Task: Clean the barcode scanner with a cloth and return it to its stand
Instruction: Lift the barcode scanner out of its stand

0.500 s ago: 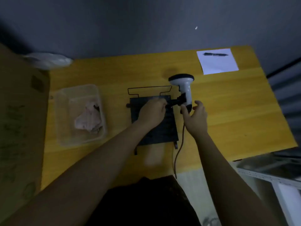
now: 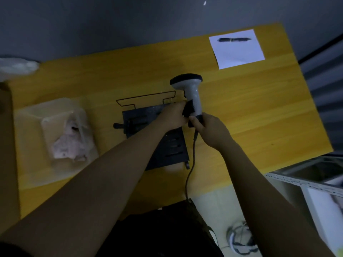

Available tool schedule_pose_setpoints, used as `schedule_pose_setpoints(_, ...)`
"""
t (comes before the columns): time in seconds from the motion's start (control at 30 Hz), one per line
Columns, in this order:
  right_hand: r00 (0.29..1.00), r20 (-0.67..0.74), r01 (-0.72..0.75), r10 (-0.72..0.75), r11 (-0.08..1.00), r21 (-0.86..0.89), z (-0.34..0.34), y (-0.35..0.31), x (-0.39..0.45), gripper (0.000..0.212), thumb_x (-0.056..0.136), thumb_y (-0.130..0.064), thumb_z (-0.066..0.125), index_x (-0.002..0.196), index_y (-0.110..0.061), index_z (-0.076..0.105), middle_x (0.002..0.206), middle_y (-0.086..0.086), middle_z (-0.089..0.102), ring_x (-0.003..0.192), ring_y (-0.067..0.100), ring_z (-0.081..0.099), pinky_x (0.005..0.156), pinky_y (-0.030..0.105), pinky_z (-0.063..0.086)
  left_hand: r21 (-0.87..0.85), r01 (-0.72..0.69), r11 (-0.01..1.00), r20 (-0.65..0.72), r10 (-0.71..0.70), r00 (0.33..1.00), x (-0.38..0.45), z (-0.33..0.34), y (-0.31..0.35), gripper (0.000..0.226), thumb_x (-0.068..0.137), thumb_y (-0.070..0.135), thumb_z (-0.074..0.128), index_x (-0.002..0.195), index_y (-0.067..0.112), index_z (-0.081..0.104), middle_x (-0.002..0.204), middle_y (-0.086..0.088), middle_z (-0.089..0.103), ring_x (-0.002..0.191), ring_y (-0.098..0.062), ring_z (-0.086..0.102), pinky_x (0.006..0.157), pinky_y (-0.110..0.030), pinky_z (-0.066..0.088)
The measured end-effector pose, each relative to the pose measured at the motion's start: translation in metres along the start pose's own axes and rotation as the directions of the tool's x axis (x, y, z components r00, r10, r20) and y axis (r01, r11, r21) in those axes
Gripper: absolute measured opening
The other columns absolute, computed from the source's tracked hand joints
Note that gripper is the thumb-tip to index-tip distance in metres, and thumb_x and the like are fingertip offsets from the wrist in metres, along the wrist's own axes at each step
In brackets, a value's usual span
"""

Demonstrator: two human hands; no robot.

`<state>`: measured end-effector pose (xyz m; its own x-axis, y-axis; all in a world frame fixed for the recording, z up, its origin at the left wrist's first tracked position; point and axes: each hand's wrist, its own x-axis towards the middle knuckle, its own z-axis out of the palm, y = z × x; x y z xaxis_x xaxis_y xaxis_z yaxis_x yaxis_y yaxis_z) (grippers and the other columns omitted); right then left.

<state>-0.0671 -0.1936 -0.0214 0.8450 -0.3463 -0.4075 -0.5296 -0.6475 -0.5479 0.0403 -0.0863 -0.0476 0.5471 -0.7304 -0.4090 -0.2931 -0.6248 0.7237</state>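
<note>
Yellow wooden table (image 2: 259,112), right hand (image 2: 211,129) gripping the grey barcode scanner (image 2: 193,93) handle, left hand (image 2: 173,115) closed on the black stand (image 2: 167,145) clip, pink cloth (image 2: 68,143) in clear tub (image 2: 35,127)

both arms reach forward, left hand (image 2: 173,115) and right hand (image 2: 211,128) curled closed.

Yellow wooden table (image 2: 259,112), black stand (image 2: 172,145), clear tub (image 2: 33,130), white paper (image 2: 239,51), perhaps pen (image 2: 234,39)
</note>
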Motion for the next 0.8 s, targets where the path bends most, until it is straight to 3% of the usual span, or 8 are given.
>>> schedule_pose_setpoints(0.1,1.000,-0.001,0.029,-0.029,0.999,-0.016,-0.006,0.003,0.006,0.039,0.093,-0.044,0.045,0.084,-0.008,0.057,0.067,0.003,0.052,0.060,0.019,0.048,0.046,0.029,0.029,-0.113,0.036,0.993,-0.029,-0.039,0.999,0.007,0.004,-0.004,0.014,0.087,0.012,0.057,0.095,0.001,0.059,0.095,-0.021,0.066,0.084,-0.033,0.060,0.066,-0.033,0.042)
schedule_pose_setpoints(0.23,0.998,-0.035,0.044,-0.044,0.999,-0.001,-0.004,0.006,0.008,0.031,0.091,-0.040,0.050,0.077,-0.013,0.049,0.063,-0.002,0.046,0.054,0.014,0.043,0.044,0.029,0.024,-0.154,0.053,0.987,-0.116,-0.072,0.991,0.010,0.013,-0.004,0.012,0.088,0.005,0.053,0.096,0.001,0.061,0.096,-0.025,0.066,0.086,-0.033,0.061,0.071,-0.038,0.047)
schedule_pose_setpoints(0.4,0.999,-0.048,0.004,-0.003,1.000,0.011,-0.004,0.008,0.013,0.033,0.088,-0.045,0.053,0.074,-0.014,0.053,0.058,-0.004,0.047,0.052,0.010,0.045,0.044,0.028,0.026,-0.105,0.014,0.994,-0.157,-0.030,0.987,0.016,0.025,-0.007,0.021,0.091,0.004,0.051,0.109,0.000,0.060,0.101,-0.023,0.067,0.087,-0.028,0.061,0.070,-0.031,0.046)
schedule_pose_setpoints(0.5,0.998,-0.063,0.004,0.002,0.995,0.097,-0.002,0.013,0.013,0.037,0.089,-0.040,0.055,0.068,-0.010,0.050,0.054,-0.002,0.045,0.046,0.008,0.042,0.042,0.027,0.025,-0.094,0.024,0.995,-0.180,-0.041,0.983,0.017,0.032,-0.008,0.023,0.090,0.006,0.052,0.112,-0.001,0.056,0.104,-0.025,0.065,0.092,-0.034,0.062,0.077,-0.040,0.052)
schedule_pose_setpoints(0.57,0.997,-0.075,0.031,-0.016,0.978,0.207,0.001,0.014,0.012,0.033,0.089,-0.033,0.056,0.066,-0.011,0.047,0.052,-0.002,0.042,0.042,0.006,0.042,0.040,0.019,0.025,-0.078,0.026,0.997,-0.180,-0.040,0.983,0.019,0.033,-0.010,0.024,0.090,0.007,0.053,0.112,-0.001,0.055,0.104,-0.025,0.065,0.093,-0.035,0.062,0.079,-0.045,0.052)
schedule_pose_setpoints(0.7,0.992,-0.121,0.074,-0.041,0.955,0.288,-0.002,0.014,0.005,0.033,0.090,-0.027,0.056,0.062,-0.017,0.041,0.051,-0.003,0.039,0.042,0.006,0.040,0.039,0.018,0.027,0.009,0.047,0.999,-0.149,-0.045,0.988,0.016,0.027,-0.012,0.028,0.089,0.010,0.055,0.116,0.002,0.054,0.109,-0.022,0.065,0.097,-0.035,0.062,0.078,-0.042,0.052)
schedule_pose_setpoints(0.8,0.984,-0.166,0.107,-0.058,0.946,0.306,-0.018,0.011,-0.001,0.033,0.090,-0.027,0.056,0.062,-0.017,0.043,0.051,-0.003,0.040,0.042,0.006,0.040,0.038,0.017,0.026,0.117,0.074,0.990,-0.197,-0.049,0.979,0.008,0.022,-0.009,0.035,0.088,0.014,0.059,0.120,0.003,0.051,0.110,-0.022,0.066,0.097,-0.036,0.062,0.072,-0.040,0.053)
